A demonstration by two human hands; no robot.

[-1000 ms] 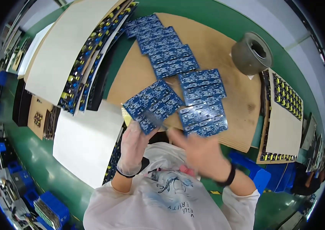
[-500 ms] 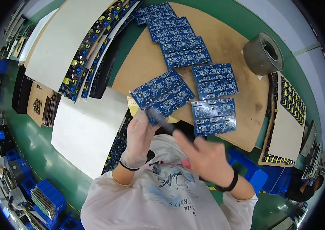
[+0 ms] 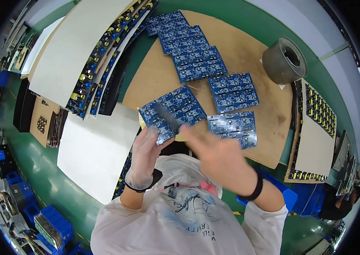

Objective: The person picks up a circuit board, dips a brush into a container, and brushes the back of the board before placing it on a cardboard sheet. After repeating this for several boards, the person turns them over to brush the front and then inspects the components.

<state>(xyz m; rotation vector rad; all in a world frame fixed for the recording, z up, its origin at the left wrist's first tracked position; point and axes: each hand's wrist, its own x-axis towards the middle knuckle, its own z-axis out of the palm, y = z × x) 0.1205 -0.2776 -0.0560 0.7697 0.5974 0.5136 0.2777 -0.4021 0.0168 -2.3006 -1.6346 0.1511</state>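
At far left, white sheets [image 3: 88, 148] and stacked trays of yellow-and-blue components [image 3: 99, 63] crowd the green workbench [image 3: 40, 157]. Our gloved left hand [image 3: 146, 155] pinches the lower corner of a blue rectangular circuit-board panel [image 3: 172, 111], its long axis running from lower left to upper right, away from us. Our bare right hand [image 3: 216, 155], blurred, is beside the panel's near edge; we cannot tell whether it grips anything. The left hand is nearer. More blue panels [image 3: 233, 90] lie flat on the brown cardboard sheet [image 3: 248, 55], with bare cardboard open beyond them. A grey tape roll [image 3: 284, 60] stands at far right.
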